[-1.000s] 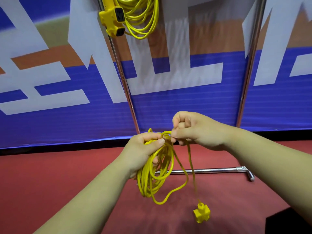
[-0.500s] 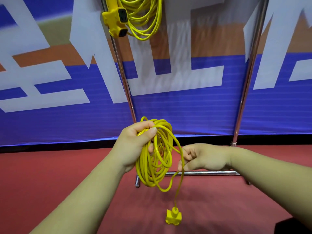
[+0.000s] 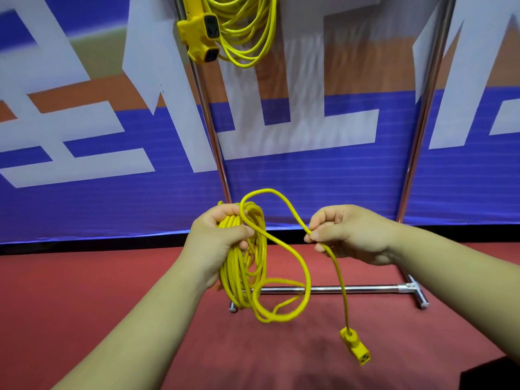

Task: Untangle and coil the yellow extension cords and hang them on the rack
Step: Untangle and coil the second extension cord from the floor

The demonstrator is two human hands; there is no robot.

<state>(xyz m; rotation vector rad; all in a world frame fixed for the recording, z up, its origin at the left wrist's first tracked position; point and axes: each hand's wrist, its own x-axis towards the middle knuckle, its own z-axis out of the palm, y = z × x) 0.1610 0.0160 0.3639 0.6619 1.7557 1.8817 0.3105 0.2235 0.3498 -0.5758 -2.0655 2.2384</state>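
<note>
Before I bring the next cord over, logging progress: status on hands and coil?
Left hand grips coil. Right hand pinches loose tail, socket end dangling. One cord already on rack. Nothing seen blocking.

Left hand (image 3: 222, 240) grips coil (image 3: 244, 277); right hand (image 3: 349, 235) pinches.

Rack (image 3: 332, 289) — shiny metal; cord (image 3: 242, 277) — glossy.

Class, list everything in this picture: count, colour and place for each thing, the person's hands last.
coiled cord: one, yellow, held in the left hand
socket end: one, yellow, dangling below the right hand
hung cord: one, yellow, top of rack
socket block: one, yellow and black, beside hung cord
rack: one, chrome, before the banner
banner: one, blue-white-orange, behind
floor: one, red, below
left hand: one, grips the coiled cord
right hand: one, pinches its loose tail
</note>
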